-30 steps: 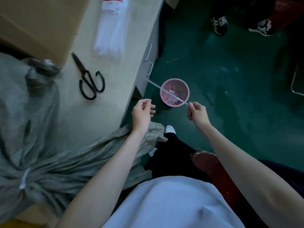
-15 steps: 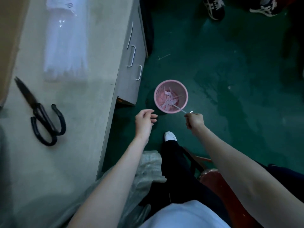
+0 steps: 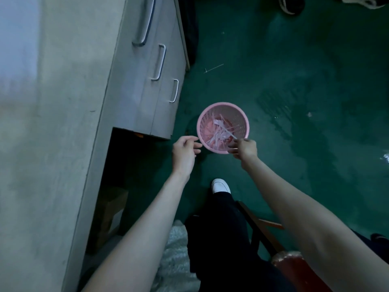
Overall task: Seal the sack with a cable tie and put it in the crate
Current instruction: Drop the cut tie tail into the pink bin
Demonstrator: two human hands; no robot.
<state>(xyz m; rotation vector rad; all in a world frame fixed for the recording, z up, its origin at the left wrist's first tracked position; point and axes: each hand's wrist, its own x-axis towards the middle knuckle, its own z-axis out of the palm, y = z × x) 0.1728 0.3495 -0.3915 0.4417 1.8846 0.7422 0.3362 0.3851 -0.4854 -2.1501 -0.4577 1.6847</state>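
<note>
My right hand [image 3: 244, 147] hovers over the near rim of a small pink basket [image 3: 245, 121] on the floor. It pinches a thin white cable tie offcut [image 3: 232, 136] whose free end points into the basket, among several other cut strips. My left hand [image 3: 185, 153] hangs just left of the basket with fingers loosely curled and nothing in it. A corner of the grey sack [image 3: 175, 260] shows at the bottom beside my leg. The crate is out of view.
A grey desk [image 3: 52, 144] fills the left side, with a drawer unit [image 3: 155, 81] and a dark opening under it. One stray tie piece [image 3: 213, 68] lies on the green floor. A red stool [image 3: 294, 268] is at bottom right and another person's shoes [image 3: 291, 5] at top.
My right hand has lowered the offcut from above the basket down to its rim. The view has swung right and down, so the scissors, tie pack and most of the sack left the frame.
</note>
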